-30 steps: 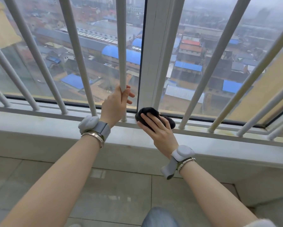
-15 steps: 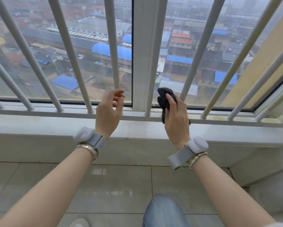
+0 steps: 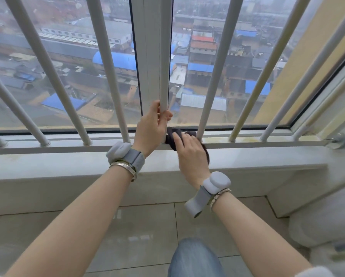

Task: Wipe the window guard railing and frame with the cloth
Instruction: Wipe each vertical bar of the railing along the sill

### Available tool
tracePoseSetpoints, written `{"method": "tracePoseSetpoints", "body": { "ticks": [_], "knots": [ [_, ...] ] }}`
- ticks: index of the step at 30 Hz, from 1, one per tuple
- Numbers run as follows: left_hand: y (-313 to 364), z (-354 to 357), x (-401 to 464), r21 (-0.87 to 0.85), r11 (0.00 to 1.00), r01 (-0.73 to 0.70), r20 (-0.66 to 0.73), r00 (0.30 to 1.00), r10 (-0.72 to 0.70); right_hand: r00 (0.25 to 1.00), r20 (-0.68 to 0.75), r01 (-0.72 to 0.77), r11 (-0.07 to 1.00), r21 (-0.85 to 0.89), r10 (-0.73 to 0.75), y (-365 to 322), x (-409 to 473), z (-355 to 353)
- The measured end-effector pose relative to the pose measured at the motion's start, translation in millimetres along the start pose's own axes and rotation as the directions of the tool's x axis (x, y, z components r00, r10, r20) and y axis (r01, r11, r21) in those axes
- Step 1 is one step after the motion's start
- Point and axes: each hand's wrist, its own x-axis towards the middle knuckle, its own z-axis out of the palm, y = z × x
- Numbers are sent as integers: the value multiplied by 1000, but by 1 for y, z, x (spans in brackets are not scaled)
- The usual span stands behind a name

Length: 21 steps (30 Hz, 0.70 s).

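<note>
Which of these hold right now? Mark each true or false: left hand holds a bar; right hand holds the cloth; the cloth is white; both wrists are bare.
1. The left hand holds a bar. True.
2. The right hand presses the cloth at the bottom rail. True.
3. The cloth is white. False: it is dark.
4. Both wrists are bare. False: each wears a grey strapped device and a bracelet.

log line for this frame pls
left hand grips bar | right hand presses cloth on bottom rail | wiping
</note>
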Motion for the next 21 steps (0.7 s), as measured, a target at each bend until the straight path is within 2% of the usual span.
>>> {"method": "tracePoseSetpoints", "body": {
  "ticks": [4,8,11,12,14,16,19,21],
  "knots": [
    [2,1,-1,45,999,-4,-7,1000,4,999,48,-4,994,112,-1,-10,6,3],
    [4,0,-2,46,999,12,0,1000,-12,990,-61,131,989,74,-127,29,-16,-11],
    [3,-2,-1,39,998,42,9,999,-43,985,-19,173,983,56,-172,57,-37,-28],
    [3,-2,-2,29,998,51,9,999,-51,992,12,124,990,67,-125,69,-46,-33],
    [7,1,-3,12,998,58,-1,998,-58,998,36,-62,993,105,59,96,-58,-50],
    [10,4,-5,5,997,79,-30,996,-78,979,-9,-201,968,147,205,113,-57,-66],
    [11,7,-7,-2,995,103,-57,993,-103,964,-118,-205,948,245,239,107,-27,-77],
    [13,9,-8,-13,993,118,-67,991,-119,960,-87,-225,921,317,265,94,-6,-67]
  ]
}}
